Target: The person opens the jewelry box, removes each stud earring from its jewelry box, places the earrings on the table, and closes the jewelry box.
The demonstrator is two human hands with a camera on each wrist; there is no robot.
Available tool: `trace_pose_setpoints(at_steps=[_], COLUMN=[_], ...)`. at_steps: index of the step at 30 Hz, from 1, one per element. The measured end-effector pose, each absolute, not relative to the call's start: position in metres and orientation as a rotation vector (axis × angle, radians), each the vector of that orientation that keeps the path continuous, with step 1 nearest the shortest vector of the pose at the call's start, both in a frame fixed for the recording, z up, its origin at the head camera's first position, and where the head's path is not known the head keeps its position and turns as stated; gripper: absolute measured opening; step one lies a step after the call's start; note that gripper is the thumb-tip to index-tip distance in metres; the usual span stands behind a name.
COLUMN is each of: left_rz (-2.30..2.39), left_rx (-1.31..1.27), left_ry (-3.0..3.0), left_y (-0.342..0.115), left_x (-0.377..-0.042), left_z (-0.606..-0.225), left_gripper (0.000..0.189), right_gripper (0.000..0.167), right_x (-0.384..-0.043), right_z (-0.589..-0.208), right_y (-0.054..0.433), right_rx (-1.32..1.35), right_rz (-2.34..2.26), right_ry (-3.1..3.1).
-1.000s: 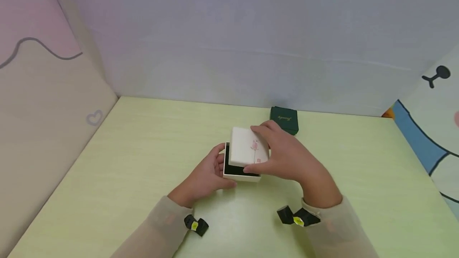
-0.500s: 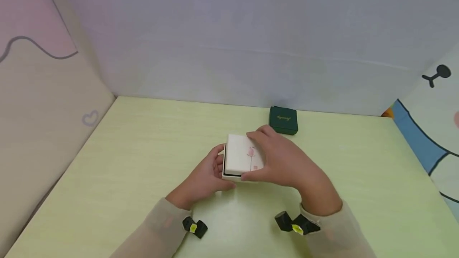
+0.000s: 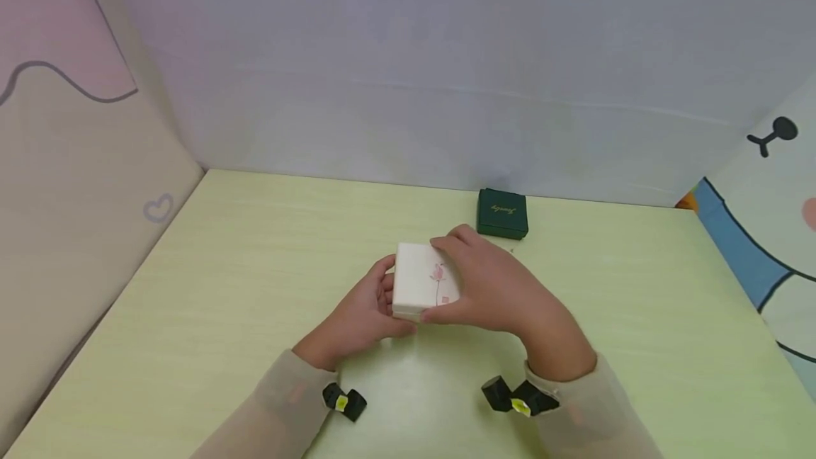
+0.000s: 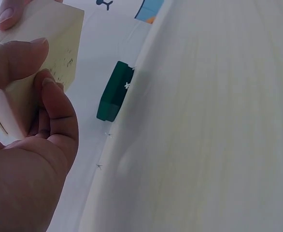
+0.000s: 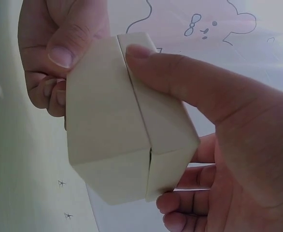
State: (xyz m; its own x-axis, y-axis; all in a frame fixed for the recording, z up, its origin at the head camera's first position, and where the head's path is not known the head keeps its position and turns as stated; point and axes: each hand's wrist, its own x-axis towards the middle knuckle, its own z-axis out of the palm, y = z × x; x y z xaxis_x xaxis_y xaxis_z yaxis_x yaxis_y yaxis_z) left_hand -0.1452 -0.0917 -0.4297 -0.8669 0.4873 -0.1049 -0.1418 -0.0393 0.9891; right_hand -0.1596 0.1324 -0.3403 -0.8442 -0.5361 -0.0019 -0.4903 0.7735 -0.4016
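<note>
Between both hands is a small white gift box, its lid (image 3: 414, 275) printed with a pink flower. My left hand (image 3: 360, 314) grips the base (image 5: 103, 106) from the left and below, thumb on its near side. My right hand (image 3: 500, 289) holds the lid across the top, with the thumb on the near side and fingers at the far side. The lid sits down on the base, and a thin seam runs between them in the right wrist view. Small dark print marks the underside in the left wrist view. The inside of the box is hidden.
A dark green jewelry box (image 3: 502, 213) with gold lettering lies behind the right hand, near the back edge of the pale yellow-green table (image 3: 287, 232). A pale backdrop (image 3: 408, 76) rises behind it, and printed panels stand at both sides.
The right hand has lowered the white lid onto the base, covering the dark interior seen earlier. Both hands and the box have shifted slightly left in the head view.
</note>
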Motion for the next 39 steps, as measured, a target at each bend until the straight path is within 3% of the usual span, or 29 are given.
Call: trace_pose_setpoints(at_steps=[39], left_rz=[2.018], left_rx=[0.356], left_ry=[1.764], left_y=[-0.092], left_x=[-0.148], left_z=[-0.431], left_gripper=[0.104], right_gripper=[0.104], right_x=[-0.163], right_z=[-0.351], right_y=[0.123], right_rx=[-0.812], right_rz=[-0.492], right_ry=[2.828])
